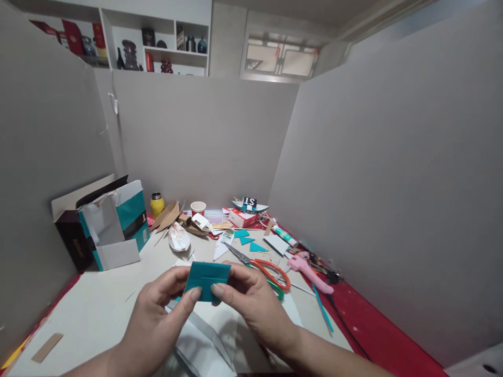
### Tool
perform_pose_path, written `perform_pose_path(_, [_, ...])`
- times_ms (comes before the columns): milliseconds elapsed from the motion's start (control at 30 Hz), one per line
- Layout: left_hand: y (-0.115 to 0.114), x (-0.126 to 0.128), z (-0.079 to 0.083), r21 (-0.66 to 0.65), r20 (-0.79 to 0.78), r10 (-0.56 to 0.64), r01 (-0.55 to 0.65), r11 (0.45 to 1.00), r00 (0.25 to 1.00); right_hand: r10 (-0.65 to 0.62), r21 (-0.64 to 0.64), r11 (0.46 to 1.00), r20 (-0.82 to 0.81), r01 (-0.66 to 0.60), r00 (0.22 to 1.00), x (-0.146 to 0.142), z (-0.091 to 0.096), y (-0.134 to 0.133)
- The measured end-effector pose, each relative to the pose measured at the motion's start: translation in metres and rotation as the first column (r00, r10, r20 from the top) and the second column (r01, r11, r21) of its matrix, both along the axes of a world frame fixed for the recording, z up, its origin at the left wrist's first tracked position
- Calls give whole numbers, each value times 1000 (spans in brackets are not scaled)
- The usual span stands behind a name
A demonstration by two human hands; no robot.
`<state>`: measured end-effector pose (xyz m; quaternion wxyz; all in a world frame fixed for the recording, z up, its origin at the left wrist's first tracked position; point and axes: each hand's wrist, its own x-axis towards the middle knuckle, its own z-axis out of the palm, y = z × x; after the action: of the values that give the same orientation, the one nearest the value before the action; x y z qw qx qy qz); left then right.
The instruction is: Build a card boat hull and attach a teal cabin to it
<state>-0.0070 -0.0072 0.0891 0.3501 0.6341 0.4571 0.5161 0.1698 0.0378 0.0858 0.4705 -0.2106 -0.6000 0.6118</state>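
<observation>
Between both hands, above the near part of the table, I hold a small teal piece of cardboard (209, 272) with a crease or slit across its middle. My left hand (161, 303) pinches its left side, thumb on the near face and fingers behind. On the right side, my right hand (253, 298) grips it the same way. Scissors (271, 267) with orange and green handles lie just beyond my right hand. Below the hands there is a white folded cardboard piece (204, 340), partly hidden. Several teal cut-offs (257, 247) lie farther back.
At the left stands a cut-open teal and white box (131, 214) by a yellow bottle (157, 204). A paper cup (198, 208) and cardboard scraps are at the back. To the right lie a pink glue gun (310, 273) and a glue tube (285, 235). Grey panels (196, 136) enclose the table.
</observation>
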Motion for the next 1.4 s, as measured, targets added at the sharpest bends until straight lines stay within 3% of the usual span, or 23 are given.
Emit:
perform_pose_path(167, [8,1,8,-133,90,-112,123,983,990,-49,-12,999,-3,49,999,-4,-7,1])
perform_pose_path(400, [13,-10,11,-184,-94,-190,171,968,977,29,-15,1000,95,-27,995,2,-4,9])
perform_pose_path(533, [13,-8,11,-193,-91,-247,226,955,965,-39,52,998,234,28,971,5,-4,10])
perform_pose_path(633, [14,-6,9,-198,2,-249,244,949,968,-106,76,993,218,92,970,4,-6,11])
perform_pose_path(767, [17,-8,7,-198,138,-178,203,959,974,-137,15,991,160,137,978,2,-8,14])
perform_pose_path(967, [19,-13,10,-168,147,-170,194,967,975,-118,22,993,113,116,987,0,-12,13])
perform_pose_path(1067, [18,-14,13,-154,98,-88,102,983,991,-264,205,950,119,237,957,2,-14,10])
perform_pose_path(1167, [18,-15,14,-87,0,-8,8,996,1000,-428,451,832,147,324,892,5,-13,9])
perform_pose_path(1233, [18,-16,13,-24,-56,28,-29,999,998,-469,519,788,159,331,869,6,-12,8])
perform_pose_path(1300, [18,-16,10,50,-99,67,-62,997,993,-473,499,797,167,339,865,5,-11,7])
perform_pose_path(1400, [18,-17,5,150,-171,128,-103,983,977,-418,359,872,192,333,888,2,-11,5])
